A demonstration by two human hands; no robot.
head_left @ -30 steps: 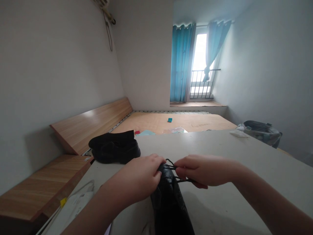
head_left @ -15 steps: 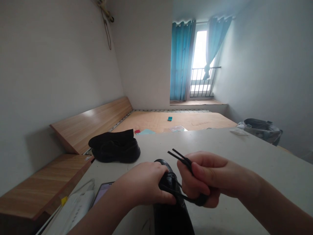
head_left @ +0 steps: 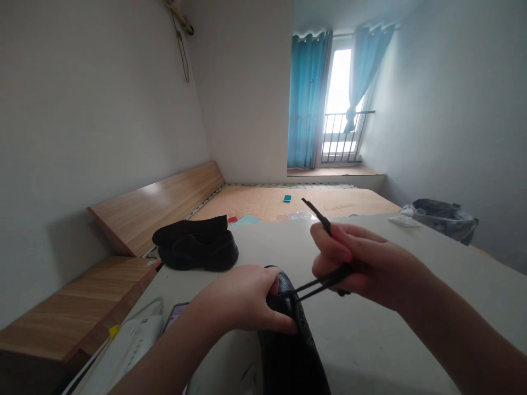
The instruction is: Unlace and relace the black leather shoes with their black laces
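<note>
A black leather shoe [head_left: 290, 351] stands on the white table in front of me, its toe pointing away. My left hand [head_left: 253, 302] grips the upper of this shoe near the lacing, thumb on the near side and fingers toward the toe. Black shoelaces [head_left: 319, 285] run taut from the shoe, up and to the right, into my right hand [head_left: 354, 258]. That hand is closed around both laces, and their tips stick out above the fingers. Farther back on the left rests another black shoe [head_left: 206, 255], with a flat black piece [head_left: 193, 230] lying over it.
On the white table [head_left: 395, 312], a phone [head_left: 175, 315] and a white power strip [head_left: 138, 340] lie at the left, partly behind my left arm. A small packet [head_left: 403, 221] is at the far right, by a grey bag [head_left: 447, 219]. Behind stands a wooden bed [head_left: 255, 200].
My right hand has moved up and slightly away from the shoe, pulling the laces from slack to taut. My left hand stays on the shoe.
</note>
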